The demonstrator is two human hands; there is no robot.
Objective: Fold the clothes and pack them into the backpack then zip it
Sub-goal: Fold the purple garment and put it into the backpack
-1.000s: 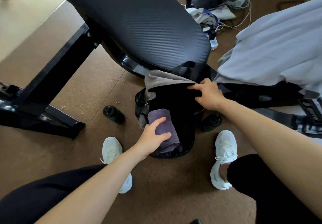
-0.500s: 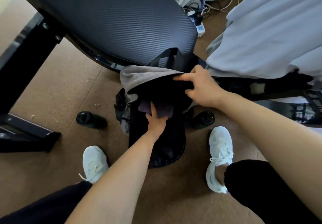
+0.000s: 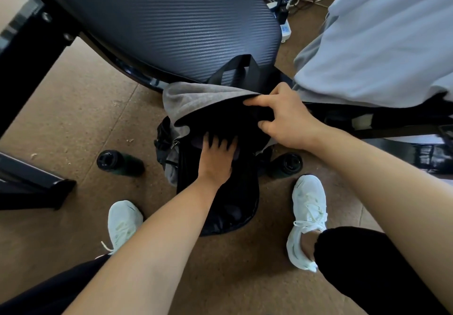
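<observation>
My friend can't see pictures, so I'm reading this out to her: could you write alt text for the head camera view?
Seen from above, a person's left hand pushes a purple cloth down into a black backpack on the floor, while the right hand holds its top flap open. The backpack stands between the person's white shoes, against a black padded bench.

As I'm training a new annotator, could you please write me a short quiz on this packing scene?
1. True or false: the backpack is zipped shut.
2. The right hand: A pinches the backpack's raised top edge; B hangs idle; C waves.
3. How many dark bottles are on the floor beside the backpack?
Key: 1 false; 2 A; 3 two.
</observation>
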